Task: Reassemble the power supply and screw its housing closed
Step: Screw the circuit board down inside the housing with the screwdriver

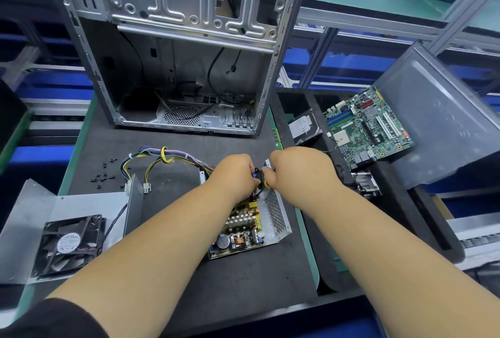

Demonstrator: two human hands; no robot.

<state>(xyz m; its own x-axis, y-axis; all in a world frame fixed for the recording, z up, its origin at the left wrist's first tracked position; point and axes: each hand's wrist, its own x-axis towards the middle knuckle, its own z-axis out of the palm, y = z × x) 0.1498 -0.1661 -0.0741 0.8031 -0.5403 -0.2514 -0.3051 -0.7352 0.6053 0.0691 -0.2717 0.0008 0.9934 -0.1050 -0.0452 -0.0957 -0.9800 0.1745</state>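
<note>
The open power supply lies on the dark mat, its circuit board with copper coils and capacitors exposed inside a perforated metal wall. Both hands meet over its far corner. My left hand and my right hand pinch a small black socket part with blue and yellow wire ends there. A bundle of coloured cables runs out to the left. The housing cover with its black fan lies at the left. Several black screws are scattered on the mat.
An empty computer case stands upright behind the work area. At the right, a black tray holds a hard drive, a green motherboard and a heatsink. A grey side panel leans at the far right.
</note>
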